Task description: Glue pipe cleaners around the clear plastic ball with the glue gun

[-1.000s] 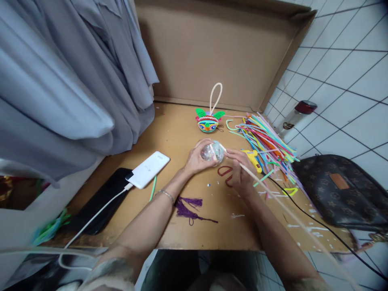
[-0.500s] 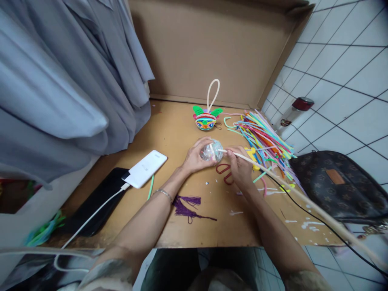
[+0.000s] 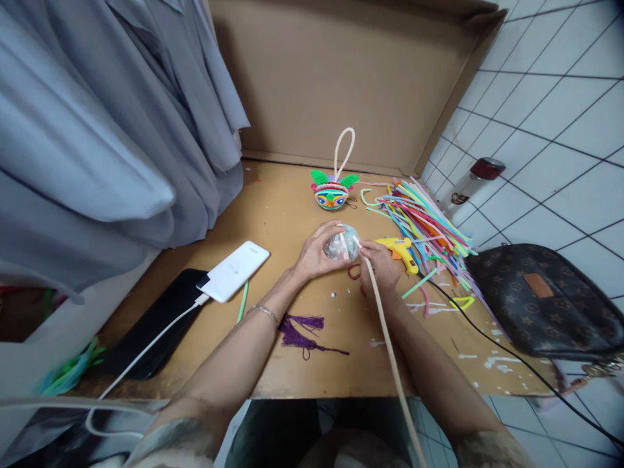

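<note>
My left hand (image 3: pixel 316 252) is closed round a clear, round ball (image 3: pixel 342 244) with coloured specks and a pale strip across it, held just above the wooden table. My right hand (image 3: pixel 381 268) pinches a long cream-coloured cord (image 3: pixel 385 325) close to its end, which meets the ball's right side. From there the cord hangs down toward me past the table's front edge. Red-handled scissors (image 3: pixel 354 272) lie partly hidden under my right hand. Just beyond that hand is a yellow glue gun (image 3: pixel 400 250). A purple tassel (image 3: pixel 299 333) rests by my left forearm.
A finished lion-face ornament (image 3: pixel 331 192) with a cord loop stands at the back. Coloured pipe cleaners (image 3: pixel 429 218) pile up at right, beside a dark patterned bag (image 3: pixel 546 299) and a bottle (image 3: pixel 470 185). A white power bank (image 3: pixel 236 271) lies left, near grey hanging cloth (image 3: pixel 121 130).
The cord has swung from running out to the right to hanging down toward me. My right hand has turned at the ball, and more of the glue gun shows.
</note>
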A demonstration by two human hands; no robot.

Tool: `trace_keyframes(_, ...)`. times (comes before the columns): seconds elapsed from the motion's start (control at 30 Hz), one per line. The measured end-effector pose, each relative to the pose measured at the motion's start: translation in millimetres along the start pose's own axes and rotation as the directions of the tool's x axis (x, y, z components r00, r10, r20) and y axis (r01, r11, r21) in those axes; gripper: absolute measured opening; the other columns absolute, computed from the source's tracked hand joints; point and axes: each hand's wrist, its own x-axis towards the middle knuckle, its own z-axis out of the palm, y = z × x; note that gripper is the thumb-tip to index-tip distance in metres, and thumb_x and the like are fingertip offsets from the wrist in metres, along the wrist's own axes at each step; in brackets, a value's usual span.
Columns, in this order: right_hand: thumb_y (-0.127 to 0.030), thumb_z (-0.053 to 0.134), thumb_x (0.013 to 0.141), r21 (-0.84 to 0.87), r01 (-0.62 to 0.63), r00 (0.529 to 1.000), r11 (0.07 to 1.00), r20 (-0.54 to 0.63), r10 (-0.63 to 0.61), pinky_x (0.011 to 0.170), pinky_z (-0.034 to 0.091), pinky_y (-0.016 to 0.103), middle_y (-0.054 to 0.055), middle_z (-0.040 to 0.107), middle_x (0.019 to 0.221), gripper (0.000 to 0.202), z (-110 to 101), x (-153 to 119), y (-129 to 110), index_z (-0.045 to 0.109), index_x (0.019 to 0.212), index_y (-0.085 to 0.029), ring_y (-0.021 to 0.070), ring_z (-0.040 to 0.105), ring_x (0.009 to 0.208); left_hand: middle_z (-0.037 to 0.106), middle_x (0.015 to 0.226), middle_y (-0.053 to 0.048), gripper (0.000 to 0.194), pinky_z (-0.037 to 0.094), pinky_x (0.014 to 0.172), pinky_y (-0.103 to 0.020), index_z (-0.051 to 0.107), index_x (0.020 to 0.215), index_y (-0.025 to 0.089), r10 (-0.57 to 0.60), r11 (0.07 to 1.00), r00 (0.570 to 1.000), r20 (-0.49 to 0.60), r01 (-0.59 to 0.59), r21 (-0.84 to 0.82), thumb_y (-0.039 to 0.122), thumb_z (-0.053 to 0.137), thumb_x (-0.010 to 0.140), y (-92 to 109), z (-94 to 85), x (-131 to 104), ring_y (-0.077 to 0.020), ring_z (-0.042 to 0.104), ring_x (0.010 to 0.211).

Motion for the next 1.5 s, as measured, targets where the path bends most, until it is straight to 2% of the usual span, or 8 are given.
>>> trace_keyframes(0.17,-0.014,0.052,0.095,-0.022,0.055,0.998,0.998,-0.023,-0.056,0.079,0.060,0.029,0.007,0.075,0.091,0.014,11,-1,-3,0.064,0.091,-0.021,0.0161,0.072,0.084,0.060,0.136,-0.018,0.064,0.047,0.109,-0.050,0.062,0.121,0.018,0.006,1.000,1.000,0.008,-0.006,-0.018,0.043,0.084,0.066,0,-0.2,0,-0.0324,0.057,0.130)
trace_keyframes(0.4,-0.015,0.054,0.094,-0.008,0.059,0.998,0.998,-0.017,-0.059,0.075,0.058,0.028,0.008,0.076,0.092,0.013,19,-3,0,0.065,0.090,-0.021,0.0166,0.073,0.085,0.058,0.138,-0.017,0.063,0.047,0.109,-0.049,0.061,0.121,0.020,-0.003,0.999,1.000,-0.006,0.003,-0.037,0.036,0.083,0.065,-7,2.9,-1,-0.0317,0.057,0.130)
trace_keyframes(0.63,-0.015,0.052,0.095,0.007,0.089,0.995,0.996,-0.039,-0.089,0.078,0.059,0.030,0.009,0.076,0.091,0.015,22,-1,0,0.065,0.091,-0.021,0.0172,0.073,0.087,0.058,0.138,-0.016,0.063,0.046,0.110,-0.049,0.061,0.122,0.020,0.005,1.000,1.000,0.005,-0.005,-0.028,0.035,0.083,0.065,-6,1.8,-2,-0.0313,0.056,0.131)
trace_keyframes(0.93,-0.013,0.052,0.095,-0.014,0.084,0.996,0.996,0.034,-0.083,0.081,0.058,0.032,0.010,0.076,0.092,0.016,19,2,-4,0.066,0.093,-0.019,0.0178,0.072,0.091,0.058,0.137,-0.018,0.062,0.046,0.110,-0.050,0.061,0.122,0.019,0.016,0.999,1.000,-0.004,-0.016,-0.029,0.034,0.083,0.066,-5,1.7,-1,-0.0317,0.057,0.131)
trace_keyframes(1.2,-0.018,0.047,0.098,0.014,0.017,0.997,1.000,0.081,-0.018,0.082,0.059,0.034,0.011,0.075,0.091,0.022,21,1,-6,0.068,0.092,-0.019,0.0187,0.071,0.090,0.060,0.137,-0.016,0.060,0.047,0.110,-0.048,0.062,0.122,0.019,0.009,1.000,1.000,-0.005,-0.009,-0.013,0.036,0.082,0.068,-5,1.9,-2,-0.0307,0.057,0.130)
trace_keyframes(1.5,-0.014,0.047,0.097,-0.031,0.033,0.998,0.999,0.057,-0.032,0.079,0.059,0.034,0.009,0.074,0.086,0.022,19,7,-11,0.066,0.088,-0.019,0.0180,0.071,0.085,0.060,0.137,-0.016,0.057,0.048,0.110,-0.048,0.062,0.121,0.020,-0.004,1.000,1.000,-0.010,0.003,-0.013,0.036,0.081,0.069,-4,3.2,-1,-0.0305,0.058,0.129)
